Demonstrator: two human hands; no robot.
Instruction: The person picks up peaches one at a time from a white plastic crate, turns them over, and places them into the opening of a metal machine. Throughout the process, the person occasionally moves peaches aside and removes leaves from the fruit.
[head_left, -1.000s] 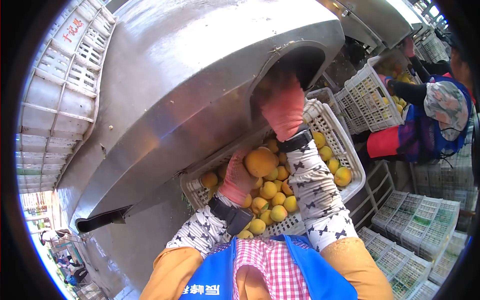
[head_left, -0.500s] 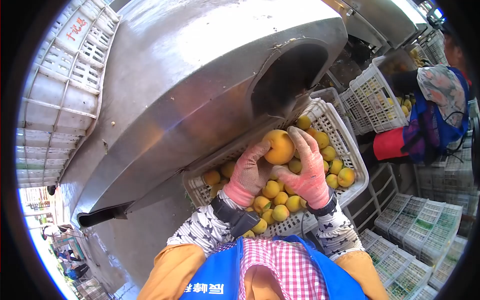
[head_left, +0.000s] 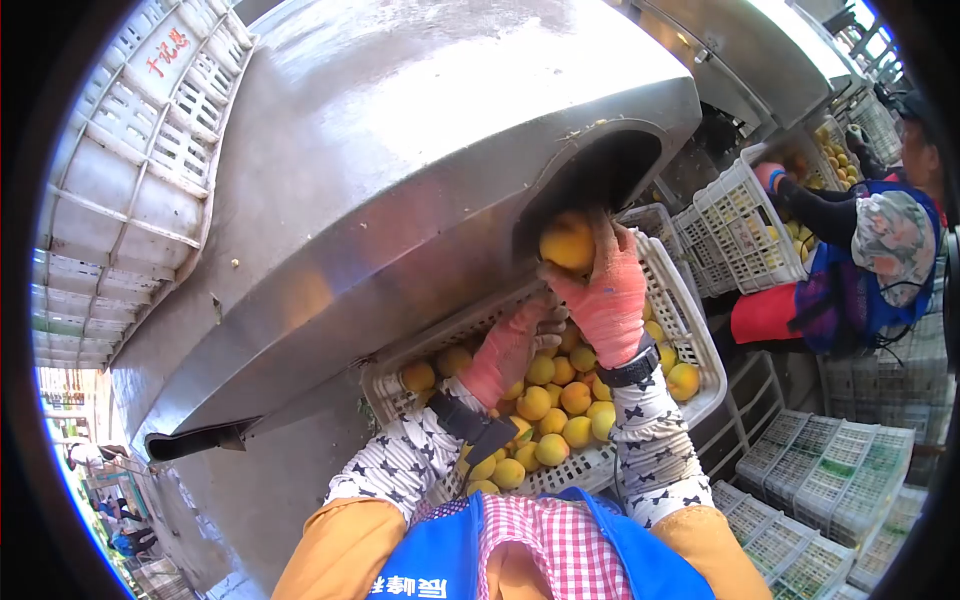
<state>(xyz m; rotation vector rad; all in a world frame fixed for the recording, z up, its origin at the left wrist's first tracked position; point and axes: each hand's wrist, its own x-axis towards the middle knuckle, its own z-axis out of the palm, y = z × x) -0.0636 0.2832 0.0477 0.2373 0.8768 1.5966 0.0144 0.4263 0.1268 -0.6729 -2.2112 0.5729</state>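
A large yellow-orange peach (head_left: 566, 245) is gripped between the thumb and fingers of my right hand (head_left: 608, 295), in front of the dark opening (head_left: 625, 165) of a metal machine. My right hand wears a pink glove with soiled, greyish fingertips. Lower and to the left, my left hand (head_left: 510, 350), in a similar glove, hangs low over the peaches (head_left: 575, 398) in a white plastic crate (head_left: 712, 385). Its fingers are partly stretched to the right, and no fruit shows in them. The crate stands right below the machine's curved edge, full of yellow peaches with reddish patches.
The big metal machine (head_left: 400, 180) fills the upper left and middle. A tall white crate (head_left: 140, 170) stands at the far left. To the right, a person (head_left: 890, 240) reaches into another peach crate (head_left: 745, 225). Stacked crates (head_left: 840, 465) lie at the lower right.
My right hand has carried the peach up to the machine's opening. My left hand has let go of that peach and dropped toward the crate. The person's arm now reaches into their crate.
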